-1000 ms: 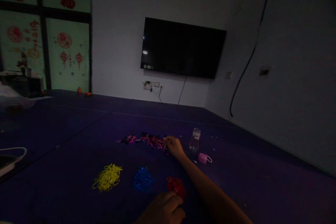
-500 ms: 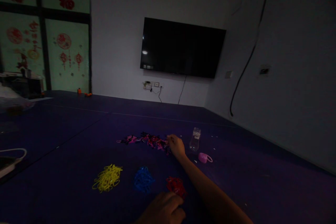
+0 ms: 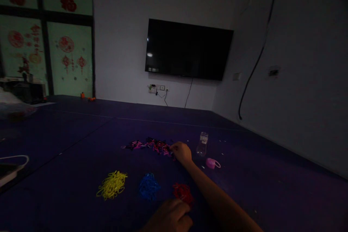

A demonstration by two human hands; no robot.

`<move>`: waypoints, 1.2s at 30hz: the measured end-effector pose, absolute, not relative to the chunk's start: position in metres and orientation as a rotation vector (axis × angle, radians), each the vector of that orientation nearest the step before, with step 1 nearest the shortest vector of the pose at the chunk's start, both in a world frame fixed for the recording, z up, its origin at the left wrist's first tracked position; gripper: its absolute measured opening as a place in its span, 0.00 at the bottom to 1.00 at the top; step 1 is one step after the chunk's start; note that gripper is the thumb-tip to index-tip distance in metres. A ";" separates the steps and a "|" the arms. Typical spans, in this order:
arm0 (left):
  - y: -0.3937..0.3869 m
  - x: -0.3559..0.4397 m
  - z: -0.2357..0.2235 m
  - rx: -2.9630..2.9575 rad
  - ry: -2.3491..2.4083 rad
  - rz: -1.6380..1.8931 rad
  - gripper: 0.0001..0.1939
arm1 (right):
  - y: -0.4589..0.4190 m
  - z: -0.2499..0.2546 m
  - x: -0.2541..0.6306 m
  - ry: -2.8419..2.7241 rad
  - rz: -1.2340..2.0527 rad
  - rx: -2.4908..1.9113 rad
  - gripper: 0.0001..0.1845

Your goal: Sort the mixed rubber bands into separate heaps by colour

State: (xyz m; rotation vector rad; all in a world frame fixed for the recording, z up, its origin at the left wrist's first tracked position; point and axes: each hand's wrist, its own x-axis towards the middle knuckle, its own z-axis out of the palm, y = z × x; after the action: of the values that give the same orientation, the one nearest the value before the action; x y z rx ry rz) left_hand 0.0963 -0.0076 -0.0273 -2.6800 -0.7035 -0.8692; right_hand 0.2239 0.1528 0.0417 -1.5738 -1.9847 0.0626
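Note:
A loose strip of mixed pink, red and dark rubber bands lies across the middle of the purple surface. At its right end is my right hand, fingertips pinched together on the edge of the strip; whatever they grip is too small to make out. My left hand is low in the view with its fingers curled, just below a pile of red rubber bands. What its fingertips hold, if anything, is hidden. Blue rubber bands and yellow rubber bands form separate piles to the left.
A clear bottle stands right of my right hand, with a pink looped cap beside it. Small white scraps are scattered around. A white-edged object with a cable sits at far left, a plastic bag behind it.
My right hand has shifted slightly left and down, its fingertips now closer in on the mixed rubber bands. My left hand has hardly moved.

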 end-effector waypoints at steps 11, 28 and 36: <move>-0.011 0.095 -0.021 -2.657 -0.655 -0.895 0.05 | 0.153 0.041 0.221 -2.045 0.049 -1.716 0.11; -0.009 0.096 -0.024 -2.678 -0.668 -0.901 0.03 | 0.164 0.029 0.221 -1.930 0.027 -1.519 0.11; -0.008 0.095 -0.023 -2.649 -0.612 -0.912 0.05 | 0.183 0.019 0.230 -1.211 0.890 -0.892 0.13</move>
State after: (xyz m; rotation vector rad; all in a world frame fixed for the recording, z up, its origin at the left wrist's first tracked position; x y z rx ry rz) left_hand 0.0947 -0.0081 -0.0232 -2.6485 -0.6121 -0.9116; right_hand 0.2297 0.1834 0.0192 -0.8922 -1.2112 0.8895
